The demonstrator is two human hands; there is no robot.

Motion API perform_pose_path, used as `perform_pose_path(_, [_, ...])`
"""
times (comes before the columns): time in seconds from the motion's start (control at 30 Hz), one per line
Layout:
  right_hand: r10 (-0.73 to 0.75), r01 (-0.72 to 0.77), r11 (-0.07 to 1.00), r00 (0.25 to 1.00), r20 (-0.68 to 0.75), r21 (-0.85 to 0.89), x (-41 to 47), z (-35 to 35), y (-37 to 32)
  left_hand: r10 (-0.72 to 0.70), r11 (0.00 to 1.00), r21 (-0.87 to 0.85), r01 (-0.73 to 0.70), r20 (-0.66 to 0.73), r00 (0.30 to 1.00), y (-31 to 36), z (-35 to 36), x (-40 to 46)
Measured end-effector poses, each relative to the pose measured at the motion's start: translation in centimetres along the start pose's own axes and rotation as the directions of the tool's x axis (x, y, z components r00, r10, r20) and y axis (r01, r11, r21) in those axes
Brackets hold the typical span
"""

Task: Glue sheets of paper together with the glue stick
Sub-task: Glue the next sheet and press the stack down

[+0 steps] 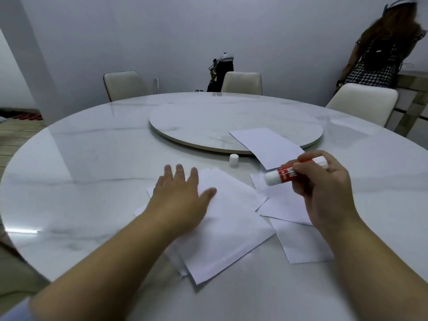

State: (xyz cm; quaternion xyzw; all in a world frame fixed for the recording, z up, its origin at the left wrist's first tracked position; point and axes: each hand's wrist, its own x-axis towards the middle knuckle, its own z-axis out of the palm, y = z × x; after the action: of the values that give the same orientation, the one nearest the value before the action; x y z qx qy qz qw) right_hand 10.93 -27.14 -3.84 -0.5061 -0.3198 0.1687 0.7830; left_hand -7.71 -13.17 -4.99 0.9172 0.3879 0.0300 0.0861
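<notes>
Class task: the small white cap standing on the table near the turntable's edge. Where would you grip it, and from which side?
Pinch the cap across its round side wall, coming from above. It stands upright and alone on the table, so both sides are free, and paper lies to its right.

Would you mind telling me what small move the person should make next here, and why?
Probably bring the glue stick down onto the top sheet. The right hand holds it off the paper, its cap stands on the table, and the left hand lies flat on that sheet.
</notes>
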Motion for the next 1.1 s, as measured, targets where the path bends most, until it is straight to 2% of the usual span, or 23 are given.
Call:
perform_pose_path(0.03, [-0.027,0.03,0.994,0.999,0.035,-0.101,-0.2,0.3,0.2,-0.002,0.999,0.046,0.001,0.036,0.999,0.2,0.7,-0.3])
perform_pose_path(0.1, [-0.071,0.092,0.959,0.994,0.087,-0.269,-0.7,1.0,0.6,0.125,0.988,0.057,-0.141,0.223,0.967,0.0,1.3,-0.8])
perform_pose_path(0.17, [-0.117,0.146,0.94,0.987,0.111,-0.308,-1.0,2.0,0.5,0.209,0.969,0.05,-0.24,0.343,0.916,-0.8,0.3,-0.7])
perform_pose_path(0.2, [-0.149,0.182,0.93,0.981,0.125,-0.319,-0.8,2.5,0.4,0.223,0.965,0.054,-0.256,0.345,0.912,-1.0,-0.1,-0.5])
perform_pose_path(0.27, [-0.204,0.257,0.879,0.964,0.172,-0.402,-0.1,3.7,0.2,0.229,0.971,0.014,-0.239,0.24,0.944,-0.5,-0.3,-0.2])
perform_pose_path(0.33, [-0.201,0.287,0.821,0.954,0.221,-0.493,0.7,4.8,0.4,0.208,0.978,-0.041,-0.205,0.11,0.972,0.5,0.5,-0.3])
perform_pose_path(0.37, [-0.183,0.286,0.804,0.953,0.241,-0.522,1.1,5.2,0.8,0.192,0.981,-0.021,-0.191,0.091,0.977,0.9,1.1,-0.4])
perform_pose_path(0.6, [0.037,0.234,0.72,0.927,0.372,-0.653,1.5,5.9,3.8,0.148,0.988,0.026,-0.154,0.161,0.976,0.7,2.8,-0.1])
perform_pose_path(0.87, [0.176,0.298,0.635,0.843,0.509,-0.713,-3.7,4.2,-0.8,0.156,0.987,0.021,-0.161,0.17,0.973,0.6,2.7,0.0])
perform_pose_path(0.93, [0.214,0.322,0.647,0.794,0.569,-0.691,-5.7,3.5,-2.2,0.156,0.987,0.018,-0.161,0.164,0.974,0.6,2.8,0.0])
perform_pose_path(1.03, [0.316,0.26,0.734,0.688,0.653,-0.628,-7.3,2.7,-3.5,0.15,0.988,0.02,-0.155,0.167,0.974,0.7,2.9,0.0])
perform_pose_path(1.1, [0.303,0.218,0.805,0.648,0.699,-0.551,-7.6,2.4,-4.0,0.149,0.987,0.031,-0.157,0.183,0.972,0.9,2.6,-0.2])
